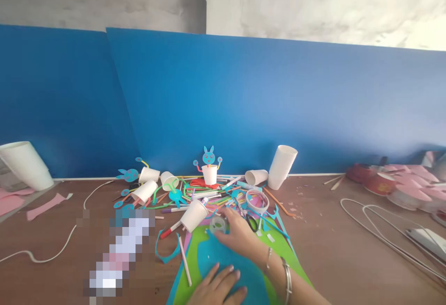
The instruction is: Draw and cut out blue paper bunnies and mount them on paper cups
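Two hands over a blue paper sheet — the right at a clear tape roll.

Nearest, the left hand lies open on the blue paper sheet, fingers spread; the green sheet shows from under the blue one on the worktop. At the blue sheet's far edge, the right hand has its thumb and fingers around the tape roll — whether they grip it I cannot tell. Just beyond the blue sheet, scissors lie to its right and a tilted white cup to its left. Farther beyond it, behind a jumble of pens and sticks, a cup with a blue rabbit head stands upright; a leaning cup stack is to the sheet's far right, before the blue panel.
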Motion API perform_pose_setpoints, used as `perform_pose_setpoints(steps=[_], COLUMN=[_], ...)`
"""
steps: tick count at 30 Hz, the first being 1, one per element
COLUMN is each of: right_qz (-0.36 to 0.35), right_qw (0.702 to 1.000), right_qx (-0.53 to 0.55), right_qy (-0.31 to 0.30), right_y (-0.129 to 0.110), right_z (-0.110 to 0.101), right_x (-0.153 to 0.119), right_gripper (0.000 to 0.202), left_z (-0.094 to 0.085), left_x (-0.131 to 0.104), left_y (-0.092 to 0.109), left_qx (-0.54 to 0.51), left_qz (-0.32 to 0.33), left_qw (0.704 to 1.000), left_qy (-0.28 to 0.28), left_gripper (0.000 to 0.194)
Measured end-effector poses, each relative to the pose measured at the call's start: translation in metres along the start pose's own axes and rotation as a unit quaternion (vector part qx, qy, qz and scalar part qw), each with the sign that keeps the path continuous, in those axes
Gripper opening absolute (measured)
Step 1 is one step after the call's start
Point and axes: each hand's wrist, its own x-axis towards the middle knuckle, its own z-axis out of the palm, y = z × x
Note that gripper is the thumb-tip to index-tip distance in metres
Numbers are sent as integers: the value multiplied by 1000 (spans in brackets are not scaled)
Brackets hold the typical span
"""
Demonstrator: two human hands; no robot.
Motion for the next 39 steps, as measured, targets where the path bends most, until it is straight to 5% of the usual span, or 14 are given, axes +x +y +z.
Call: perform_pose_setpoints(steps=[2, 5, 8, 10, 12, 14, 17, 19, 24, 29, 33, 39], right_qz=[108, 232, 264, 262, 229, 166, 52, -6, -57, -12, 28, 117], right_qw=[982, 885, 831, 807, 825, 883, 967, 986, 988, 986, 998, 969], right_qx=[157, 399, 477, 520, 514, 437, 236, 125, -13, 14, -36, -194], right_qy=[-7, -56, -109, -94, -57, -46, -85, -107, -142, -163, -52, 95], right_y=[5, 13, 18, 19, 18, 13, 5, 0, -7, -4, 20, 66], right_z=[-13, -27, -26, -20, -15, -14, -17, -17, -10, -25, -47, -75], right_x=[-1, -10, -20, -25, -27, -30, -39, -47, -61, -52, -27, 4], right_gripper=[36, 28, 35, 33, 30, 31, 51, 61, 69, 64, 25, 25], left_z=[-11, -19, -25, -31, -38, -43, -46, -47, -55, -52, -43, -36], left_x=[4, 5, 4, 7, 10, 11, 9, 7, 8, 10, 10, 16], left_y=[-9, -19, -30, -37, -42, -45, -46, -45, -38, -33, -31, -29], left_qx=[-41, -142, -216, -234, -249, -266, -308, -336, -398, -430, -409, -368], left_qz=[-42, -142, -212, -253, -284, -316, -359, -373, -361, -393, -385, -387], left_qw=[995, 961, 929, 915, 899, 885, 869, 861, 842, 809, 825, 842], left_qy=[-86, -192, -211, -210, -223, -215, -144, -84, -49, -76, -62, -70], left_gripper=[34, 55, 103, 115, 117, 113, 98, 90, 89, 92, 82, 78])
